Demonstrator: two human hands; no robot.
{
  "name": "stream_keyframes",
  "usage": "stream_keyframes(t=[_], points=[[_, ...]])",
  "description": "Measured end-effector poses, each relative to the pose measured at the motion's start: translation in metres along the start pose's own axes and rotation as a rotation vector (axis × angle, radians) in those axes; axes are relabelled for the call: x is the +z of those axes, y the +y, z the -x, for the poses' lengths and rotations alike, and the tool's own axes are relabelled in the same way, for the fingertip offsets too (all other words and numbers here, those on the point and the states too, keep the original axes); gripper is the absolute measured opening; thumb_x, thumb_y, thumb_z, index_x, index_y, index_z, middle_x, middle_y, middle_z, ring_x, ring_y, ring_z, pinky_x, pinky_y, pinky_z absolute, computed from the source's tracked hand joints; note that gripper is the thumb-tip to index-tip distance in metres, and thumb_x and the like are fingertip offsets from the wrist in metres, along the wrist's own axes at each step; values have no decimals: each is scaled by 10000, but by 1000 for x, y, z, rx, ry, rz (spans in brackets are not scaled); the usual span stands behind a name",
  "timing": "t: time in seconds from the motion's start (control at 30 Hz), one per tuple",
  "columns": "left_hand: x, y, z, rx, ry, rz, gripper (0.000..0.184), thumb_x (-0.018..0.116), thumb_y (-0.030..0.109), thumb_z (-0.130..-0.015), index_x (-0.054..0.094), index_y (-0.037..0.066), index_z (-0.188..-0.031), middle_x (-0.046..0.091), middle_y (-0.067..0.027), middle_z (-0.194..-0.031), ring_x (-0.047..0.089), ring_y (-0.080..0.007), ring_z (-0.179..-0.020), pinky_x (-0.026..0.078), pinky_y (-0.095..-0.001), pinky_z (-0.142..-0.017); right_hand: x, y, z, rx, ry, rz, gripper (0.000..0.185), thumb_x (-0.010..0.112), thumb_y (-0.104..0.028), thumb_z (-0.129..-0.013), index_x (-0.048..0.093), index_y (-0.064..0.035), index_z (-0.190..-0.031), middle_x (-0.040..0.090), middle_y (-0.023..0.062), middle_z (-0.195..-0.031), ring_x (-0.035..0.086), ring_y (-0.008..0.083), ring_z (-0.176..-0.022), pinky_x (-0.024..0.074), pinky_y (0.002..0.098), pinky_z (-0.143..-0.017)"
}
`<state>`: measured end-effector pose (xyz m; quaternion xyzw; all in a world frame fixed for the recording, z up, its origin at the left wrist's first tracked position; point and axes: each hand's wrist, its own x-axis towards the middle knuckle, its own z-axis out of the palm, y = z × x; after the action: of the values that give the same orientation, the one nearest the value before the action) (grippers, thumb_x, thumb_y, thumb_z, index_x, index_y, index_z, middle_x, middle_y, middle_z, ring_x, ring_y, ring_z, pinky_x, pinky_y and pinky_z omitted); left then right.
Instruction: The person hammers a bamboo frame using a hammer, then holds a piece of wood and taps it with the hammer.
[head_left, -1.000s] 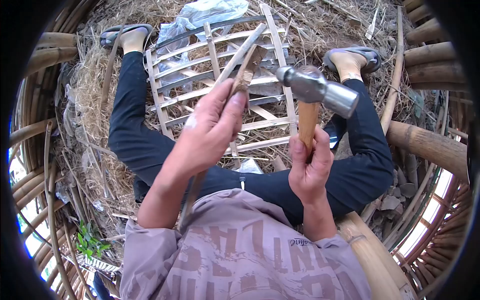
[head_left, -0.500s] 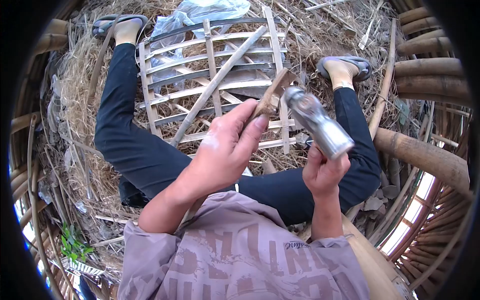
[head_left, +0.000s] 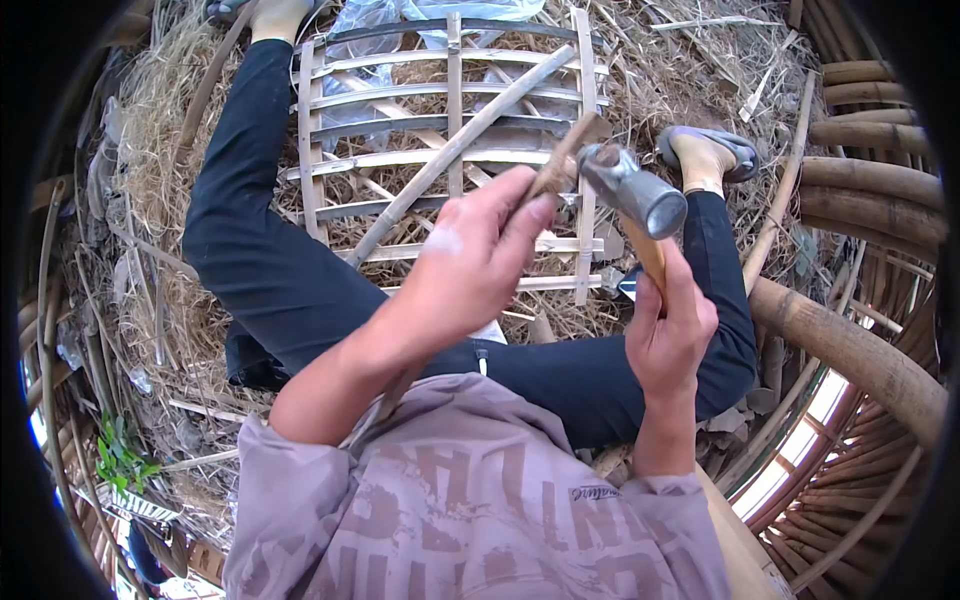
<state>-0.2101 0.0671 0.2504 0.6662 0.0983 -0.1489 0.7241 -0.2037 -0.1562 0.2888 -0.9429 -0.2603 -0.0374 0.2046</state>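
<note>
My left hand (head_left: pixel 480 255) is closed around a narrow brown bamboo strip (head_left: pixel 572 152) and holds it slanted in front of my body. The strip's upper end sticks out above my fingers, and part of its lower length shows under my forearm. In my right hand (head_left: pixel 672 325) is a hammer (head_left: pixel 640 192), gripped by its wooden handle with the metal head up. The narrower end of the head is close to the top of the strip; whether they touch I cannot tell. Beyond both hands a lattice of bamboo slats (head_left: pixel 455 105) lies on the ground between my legs.
A bamboo pole (head_left: pixel 465 150) lies diagonally across the lattice. Clear plastic sheeting (head_left: pixel 365 95) is at its far side. Dry straw (head_left: pixel 215 100) covers the ground. Thick bamboo poles (head_left: pixel 845 345) stand on the right, and a small green plant (head_left: pixel 120 455) on the left.
The hammer has turned in my right hand, so its wooden handle now shows. My left hand still grips the strip, slightly higher in view. The whole scene has shifted upward with my head.
</note>
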Motion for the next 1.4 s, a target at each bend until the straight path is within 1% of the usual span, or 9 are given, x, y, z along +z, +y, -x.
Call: stream_keyframes(t=[0.17,0.4,0.5,0.67,0.7,1.0,1.07,1.17,1.4], points=[[0,-17,1,72,51,-47,223,555,200,-1042,582,-18,-1000,557,-206,-726,551,-385,-647,430,-479,-642,9,8,5,-161,222,-70,268,568,-59,-1007,599,75,-1236,694,179,-830,631,296,-603,495,365,-593],[-10,-2,2,26,32,-77,232,566,218,-1039,607,-11,-1044,605,-235,-780,598,-452,-740,459,-496,-689,1,5,7,32,93,-82,256,551,-35,-1003,615,93,-1215,710,212,-897,689,331,-698,558,387,-762],[-13,-27,-6,147,156,-152,222,566,208,-1041,610,-9,-1051,610,-235,-784,604,-448,-730,457,-497,-675,5,18,4,-95,119,50,292,698,-78,-921,643,94,-1152,725,258,-924,734,402,-771,568,403,-642],[-12,-10,0,69,62,-53,207,575,188,-1034,615,-11,-1075,628,-225,-792,608,-431,-733,469,-480,-687,7,2,-5,-110,133,-5,175,517,-95,-1029,597,20,-924,606,85,-744,556,194,-598,528,344,-692],[-8,-15,-1,145,38,-64,226,534,229,-1084,606,16,-1057,477,15,-677,446,-64,-618,387,-283,-542,7,4,-5,-94,114,-14,180,525,-121,-1046,605,29,-986,601,78,-742,548,180,-594,518,337,-665],[-7,-26,-4,133,81,-100,171,522,173,-1089,594,28,-1033,442,53,-681,413,-37,-598,352,-242,-520,3,6,-16,-120,-15,-57,316,549,-117,-1046,583,75,-1294,646,113,-887,618,211,-769,530,330,-712],[-11,-31,-5,78,61,-11,174,532,182,-1077,597,25,-1040,476,-3,-696,449,-116,-616,371,-295,-557,8,15,-2,-164,121,-163,359,646,-127,-981,624,58,-1287,728,241,-1133,740,388,-1002,586,424,-853],[-15,-24,-1,45,89,10,212,564,214,-1039,610,7,-1051,589,-206,-751,582,-400,-679,442,-490,-682,8,8,-4,-70,18,-117,334,662,-20,-939,640,57,-1263,730,256,-1073,751,382,-905,593,378,-741],[-11,-23,8,10,66,1,205,566,200,-1037,614,2,-1020,573,-197,-711,564,-363,-640,437,-468,-635,10,-1,-14,23,-27,-164,394,734,-56,-895,652,47,-1266,737,228,-1085,752,374,-905,597,378,-779]])
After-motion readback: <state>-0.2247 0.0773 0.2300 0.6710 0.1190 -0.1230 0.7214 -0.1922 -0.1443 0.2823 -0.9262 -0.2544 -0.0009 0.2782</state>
